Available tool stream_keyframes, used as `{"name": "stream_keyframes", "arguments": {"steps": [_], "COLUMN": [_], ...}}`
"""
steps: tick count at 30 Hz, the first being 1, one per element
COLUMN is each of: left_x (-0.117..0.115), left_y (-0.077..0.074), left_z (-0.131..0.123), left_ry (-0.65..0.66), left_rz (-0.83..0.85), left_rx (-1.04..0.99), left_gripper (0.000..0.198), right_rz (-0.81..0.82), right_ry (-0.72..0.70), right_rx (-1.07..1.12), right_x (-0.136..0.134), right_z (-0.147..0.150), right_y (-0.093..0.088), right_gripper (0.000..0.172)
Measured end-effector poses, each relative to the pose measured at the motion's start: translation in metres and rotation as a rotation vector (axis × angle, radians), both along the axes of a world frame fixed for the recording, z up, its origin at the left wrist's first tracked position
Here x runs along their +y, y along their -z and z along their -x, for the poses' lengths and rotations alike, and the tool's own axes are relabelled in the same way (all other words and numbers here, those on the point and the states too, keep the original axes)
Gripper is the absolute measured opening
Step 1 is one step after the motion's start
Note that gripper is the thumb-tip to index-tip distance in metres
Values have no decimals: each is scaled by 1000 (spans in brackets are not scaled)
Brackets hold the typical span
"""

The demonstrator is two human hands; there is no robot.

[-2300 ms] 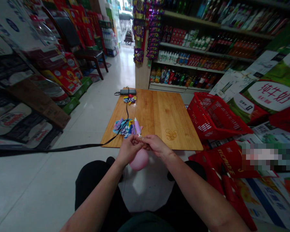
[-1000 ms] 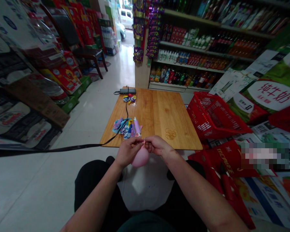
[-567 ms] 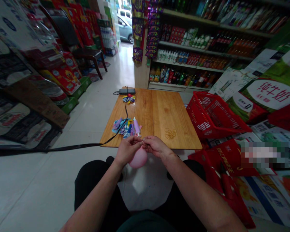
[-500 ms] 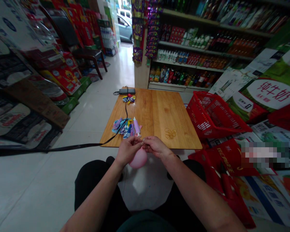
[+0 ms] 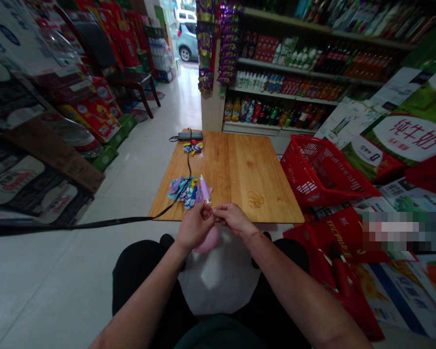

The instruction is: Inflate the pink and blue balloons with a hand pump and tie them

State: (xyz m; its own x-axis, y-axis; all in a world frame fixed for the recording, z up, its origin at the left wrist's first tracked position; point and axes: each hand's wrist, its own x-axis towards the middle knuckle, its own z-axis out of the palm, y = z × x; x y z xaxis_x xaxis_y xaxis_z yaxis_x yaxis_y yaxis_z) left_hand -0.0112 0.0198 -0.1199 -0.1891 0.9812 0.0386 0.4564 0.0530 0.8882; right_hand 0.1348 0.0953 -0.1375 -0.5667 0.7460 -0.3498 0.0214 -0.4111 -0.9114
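A small inflated pink balloon [image 5: 207, 241] hangs below my hands, just in front of the table's near edge. My left hand [image 5: 195, 226] is closed in a pinch above it, where the balloon's neck lies hidden by the fingers. Close against those fingertips, my right hand [image 5: 233, 219] also pinches; whatever is between its fingers is too small to make out. A purple balloon pump [image 5: 204, 188] lies on the table just beyond my left hand. Beside the pump is a pile of uninflated patterned balloons [image 5: 183, 190]. Thin yellowish rubber bands [image 5: 256, 199] lie loose to the right.
The wooden table [image 5: 240, 160] holds a dark power-bank-like box [image 5: 190, 136] and a few more balloons [image 5: 193, 147] at its far left. A black strap [image 5: 112, 221] crosses its left edge. A red shopping basket [image 5: 323, 174] stands at right, and a chair [image 5: 131, 80] at back left.
The fingers of both hands have shifted slightly at the balloon's neck. The balloon has moved a little left and is more covered by my left hand.
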Motion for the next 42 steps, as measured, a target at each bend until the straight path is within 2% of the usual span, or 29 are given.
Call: {"name": "stream_keyframes", "arguments": {"steps": [3,6,12,16,21,23,25,29,31,33,38,42], "left_x": [2,4,7,9,7,6,5,9,13,18,39,57], "left_y": [-6,-7,0,6,8,5,1,-8,-12,-14,-20,-26], "left_z": [-2,-1,9,13,10,7,5,0,-3,-7,-19,-31], "left_ry": [51,103,109,62,-61,-110,-114,-56,-16,29,104,29], "left_rz": [9,24,96,122,163,193,197,194,209,232,289,190], "left_rx": [146,168,107,-78,-624,-783,-824,-758,-738,-759,-805,-710], "left_gripper": [12,17,28,33,41,42,42,37,34,33,36,45], "right_rz": [-126,-246,-265,-225,-261,-278,-285,-194,-142,-129,-130,-23], "right_ry": [1,21,66,74,26,-1,-31,-134,-219,-247,-82,182], "right_rx": [4,-34,-43,-27,-79,-101,-113,-35,-9,-24,9,77], "right_x": [-3,-6,-1,4,0,-2,-3,-1,1,3,11,28], "right_z": [4,6,2,-4,-15,-18,-20,-28,-33,-38,-51,-73], "right_y": [-4,-8,-3,0,-10,-16,-21,-29,-31,-33,-30,-25], "right_gripper": [23,20,28,31,28,28,30,36,26,15,10,11]}}
